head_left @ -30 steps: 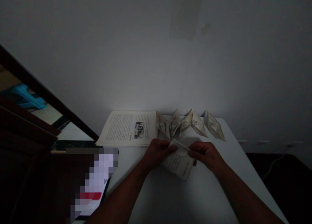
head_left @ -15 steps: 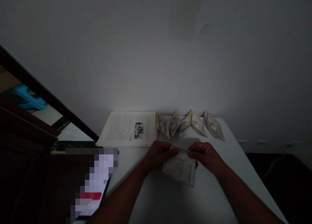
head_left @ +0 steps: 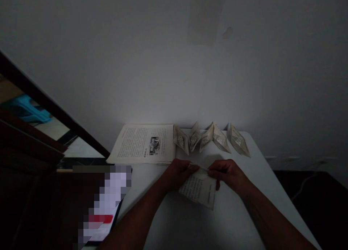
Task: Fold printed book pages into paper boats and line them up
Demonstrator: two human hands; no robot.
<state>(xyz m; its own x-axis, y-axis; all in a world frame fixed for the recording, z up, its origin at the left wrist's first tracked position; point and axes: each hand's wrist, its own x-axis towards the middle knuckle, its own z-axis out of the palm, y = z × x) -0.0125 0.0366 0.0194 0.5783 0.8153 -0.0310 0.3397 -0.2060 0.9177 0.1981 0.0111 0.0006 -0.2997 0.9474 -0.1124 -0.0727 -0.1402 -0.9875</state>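
Observation:
A folded sheet of printed paper (head_left: 199, 192) hangs between my hands above the white table, its lower edge slanting down to the right. My left hand (head_left: 178, 173) pinches its upper left part, thumb on the near face. With thumb and fingers closed, my right hand (head_left: 225, 172) grips the upper right edge. Behind them several folded paper boats (head_left: 219, 139) stand in a row along the back of the table. Left of the boats lies a stack of printed pages (head_left: 136, 143) with a small picture on top.
A phone with a lit, pixelated screen (head_left: 114, 192) lies left of my left forearm. The white table (head_left: 233, 221) meets a grey wall (head_left: 152, 61) at the back. A blue plastic object (head_left: 31, 110) is at the far left, beyond a dark slanted frame.
The folded paper and both hands have shifted very slightly to the left and down. Both hands still hold the paper.

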